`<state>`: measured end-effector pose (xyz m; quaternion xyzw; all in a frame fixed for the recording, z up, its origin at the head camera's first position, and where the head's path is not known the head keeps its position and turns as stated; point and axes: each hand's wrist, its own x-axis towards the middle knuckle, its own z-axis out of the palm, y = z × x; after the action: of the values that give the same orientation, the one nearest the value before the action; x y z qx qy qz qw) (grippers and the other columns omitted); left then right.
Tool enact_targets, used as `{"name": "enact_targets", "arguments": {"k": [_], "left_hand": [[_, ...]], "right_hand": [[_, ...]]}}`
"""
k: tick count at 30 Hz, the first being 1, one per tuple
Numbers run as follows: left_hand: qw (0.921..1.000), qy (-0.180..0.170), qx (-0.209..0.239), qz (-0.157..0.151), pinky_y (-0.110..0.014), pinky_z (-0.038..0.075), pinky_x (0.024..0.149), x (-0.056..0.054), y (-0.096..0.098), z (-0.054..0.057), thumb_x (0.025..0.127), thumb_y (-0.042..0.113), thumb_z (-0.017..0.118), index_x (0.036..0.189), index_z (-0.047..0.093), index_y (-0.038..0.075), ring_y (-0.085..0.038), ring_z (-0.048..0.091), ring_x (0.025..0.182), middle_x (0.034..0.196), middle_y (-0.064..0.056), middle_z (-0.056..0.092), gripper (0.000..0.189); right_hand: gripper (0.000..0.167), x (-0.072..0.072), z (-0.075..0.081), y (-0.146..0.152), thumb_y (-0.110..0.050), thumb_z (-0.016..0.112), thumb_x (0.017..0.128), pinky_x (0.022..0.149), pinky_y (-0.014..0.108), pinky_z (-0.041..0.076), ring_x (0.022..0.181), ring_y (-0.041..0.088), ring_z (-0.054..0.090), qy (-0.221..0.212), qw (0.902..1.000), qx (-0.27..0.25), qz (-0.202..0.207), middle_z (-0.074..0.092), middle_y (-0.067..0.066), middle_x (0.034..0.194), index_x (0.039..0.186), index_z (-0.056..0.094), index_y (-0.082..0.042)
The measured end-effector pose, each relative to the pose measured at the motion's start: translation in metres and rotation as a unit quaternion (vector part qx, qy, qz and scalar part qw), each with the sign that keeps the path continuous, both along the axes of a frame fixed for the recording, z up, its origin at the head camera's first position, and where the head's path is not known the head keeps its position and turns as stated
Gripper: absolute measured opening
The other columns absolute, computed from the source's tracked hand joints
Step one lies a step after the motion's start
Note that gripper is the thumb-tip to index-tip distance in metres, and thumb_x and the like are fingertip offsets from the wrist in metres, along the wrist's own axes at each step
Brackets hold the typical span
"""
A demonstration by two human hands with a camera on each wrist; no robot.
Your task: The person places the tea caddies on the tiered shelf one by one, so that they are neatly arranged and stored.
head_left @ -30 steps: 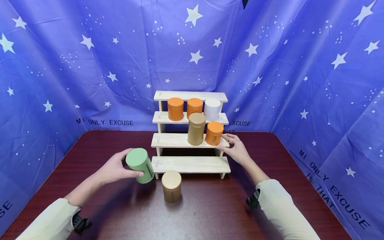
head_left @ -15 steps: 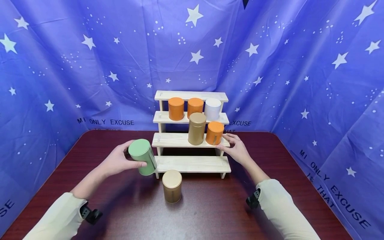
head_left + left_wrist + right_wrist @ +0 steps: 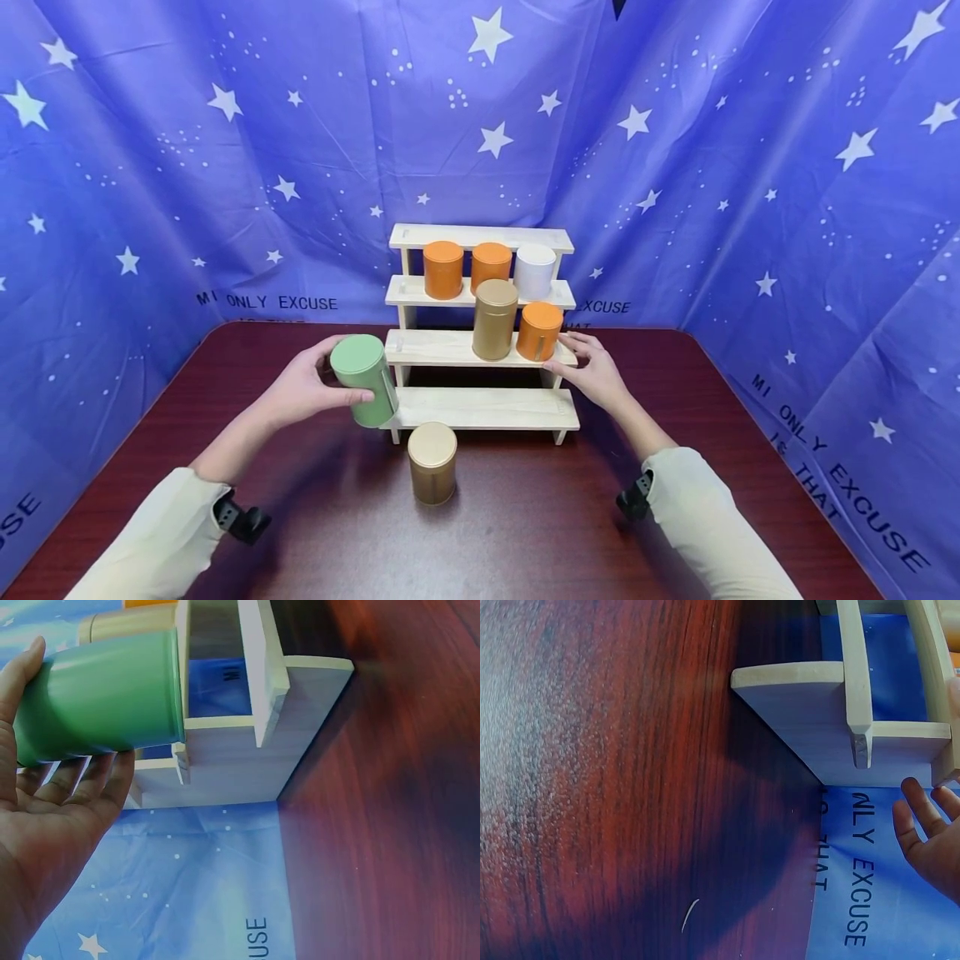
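Note:
My left hand (image 3: pixel 303 385) grips a tall green lidded canister (image 3: pixel 365 379), tilted and raised just off the left end of the stepped wooden rack (image 3: pixel 480 408). In the left wrist view the fingers (image 3: pixel 112 776) curl beneath the canister (image 3: pixel 105 694). At the rack's right end, my right hand (image 3: pixel 596 375) holds the second step from the bottom, thumb at its front edge and fingers toward the back. Those fingers are close beside a short orange canister (image 3: pixel 538 333); contact with it is unclear. In the right wrist view several fingers (image 3: pixel 930 817) are spread off the board.
A tall gold canister (image 3: pixel 495 321) shares that step. Higher up stand two orange canisters, one at left (image 3: pixel 443 271), and a white canister (image 3: pixel 535 273). A short gold canister (image 3: pixel 432 467) stands on the dark red table (image 3: pixel 525 517) before the rack. A starry blue curtain (image 3: pixel 300 125) surrounds it.
My left hand has carried the green canister up and to the right, toward the rack's left end. The right hand has stayed put at the rack. The view has shifted very slightly.

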<state>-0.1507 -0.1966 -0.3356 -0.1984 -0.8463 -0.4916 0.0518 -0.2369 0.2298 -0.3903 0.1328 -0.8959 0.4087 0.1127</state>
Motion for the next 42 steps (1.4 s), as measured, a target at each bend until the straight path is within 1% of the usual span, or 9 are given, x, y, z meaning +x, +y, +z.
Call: {"name": "enact_targets", "arguments": {"k": [6, 13, 20, 24, 27, 30, 36, 38, 42], "left_hand": [[1.0, 0.001, 0.008, -0.005, -0.024, 0.054, 0.077, -0.006, 0.004, 0.006, 0.068, 0.015, 0.084, 0.129, 0.05, 0.009, -0.003, 0.061, 0.093, 0.108, -0.009, 0.064, 0.07], [1.0, 0.0, -0.002, -0.002, -0.023, 0.053, 0.079, -0.014, 0.009, 0.018, 0.069, 0.016, 0.083, 0.13, 0.049, 0.009, -0.006, 0.06, 0.094, 0.112, -0.011, 0.062, 0.07], [0.9999, 0.008, 0.013, -0.006, -0.023, 0.053, 0.08, -0.021, 0.014, 0.03, 0.069, 0.013, 0.083, 0.131, 0.048, 0.008, -0.006, 0.06, 0.095, 0.112, -0.012, 0.062, 0.071], [1.0, 0.002, 0.007, 0.004, -0.024, 0.053, 0.08, -0.025, 0.016, 0.035, 0.07, 0.016, 0.082, 0.133, 0.048, 0.01, -0.01, 0.059, 0.096, 0.113, -0.011, 0.062, 0.071], [0.9999, -0.003, 0.0, 0.014, -0.026, 0.052, 0.081, -0.03, 0.02, 0.038, 0.071, 0.019, 0.082, 0.134, 0.047, 0.012, -0.014, 0.059, 0.098, 0.115, -0.01, 0.061, 0.073], [0.9998, -0.003, 0.004, 0.017, -0.03, 0.051, 0.085, -0.035, 0.024, 0.04, 0.071, 0.021, 0.082, 0.134, 0.047, 0.012, -0.016, 0.057, 0.101, 0.117, -0.01, 0.061, 0.073], [0.9998, 0.002, 0.007, 0.017, -0.039, 0.049, 0.091, -0.046, 0.031, 0.046, 0.072, 0.025, 0.082, 0.134, 0.046, 0.012, -0.022, 0.055, 0.11, 0.12, -0.01, 0.059, 0.073], [0.9998, 0.001, 0.008, 0.018, -0.04, 0.049, 0.092, -0.05, 0.033, 0.047, 0.072, 0.027, 0.082, 0.135, 0.046, 0.013, -0.024, 0.055, 0.112, 0.121, -0.01, 0.058, 0.074], [0.9996, 0.0, 0.024, 0.015, -0.042, 0.048, 0.094, -0.058, 0.039, 0.048, 0.071, 0.025, 0.082, 0.135, 0.046, 0.013, -0.025, 0.055, 0.112, 0.123, -0.01, 0.058, 0.075]], "right_hand": [[0.068, 0.0, -0.001, 0.001, -0.035, 0.078, 0.075, 0.099, 0.048, 0.04, 0.126, 0.03, 0.043, 0.005, 1.0, 0.004, 0.001, 0.045, 0.016, 0.14, 0.133, 0.053, -0.009], [0.068, 0.002, 0.0, 0.0, -0.034, 0.078, 0.075, 0.099, 0.048, 0.04, 0.126, 0.031, 0.043, 0.002, 1.0, -0.002, 0.0, 0.045, 0.017, 0.14, 0.133, 0.053, -0.009], [0.068, 0.001, 0.0, 0.0, -0.034, 0.078, 0.075, 0.1, 0.048, 0.039, 0.127, 0.031, 0.043, 0.005, 1.0, -0.001, 0.001, 0.045, 0.018, 0.14, 0.133, 0.053, -0.008], [0.068, 0.001, 0.0, 0.0, -0.034, 0.078, 0.075, 0.1, 0.048, 0.04, 0.127, 0.031, 0.042, 0.003, 1.0, -0.003, 0.002, 0.044, 0.018, 0.14, 0.132, 0.054, -0.008], [0.068, 0.001, 0.001, 0.0, -0.033, 0.079, 0.075, 0.1, 0.048, 0.039, 0.128, 0.031, 0.042, 0.002, 1.0, -0.004, 0.002, 0.045, 0.017, 0.14, 0.132, 0.054, -0.008], [0.068, 0.0, 0.001, 0.0, -0.033, 0.079, 0.074, 0.101, 0.048, 0.039, 0.128, 0.03, 0.041, 0.003, 1.0, -0.002, 0.001, 0.045, 0.017, 0.14, 0.132, 0.054, -0.008], [0.067, 0.001, 0.0, 0.0, -0.033, 0.079, 0.074, 0.102, 0.048, 0.039, 0.128, 0.031, 0.041, 0.0, 1.0, -0.005, 0.002, 0.045, 0.017, 0.14, 0.132, 0.054, -0.008], [0.068, 0.001, 0.0, 0.0, -0.033, 0.079, 0.075, 0.102, 0.049, 0.039, 0.129, 0.031, 0.041, -0.001, 1.0, -0.004, 0.002, 0.045, 0.017, 0.14, 0.132, 0.054, -0.008], [0.069, 0.0, 0.0, 0.0, -0.034, 0.078, 0.075, 0.102, 0.05, 0.038, 0.129, 0.031, 0.041, -0.002, 1.0, 0.001, -0.001, 0.044, 0.016, 0.141, 0.133, 0.053, -0.008]]}}
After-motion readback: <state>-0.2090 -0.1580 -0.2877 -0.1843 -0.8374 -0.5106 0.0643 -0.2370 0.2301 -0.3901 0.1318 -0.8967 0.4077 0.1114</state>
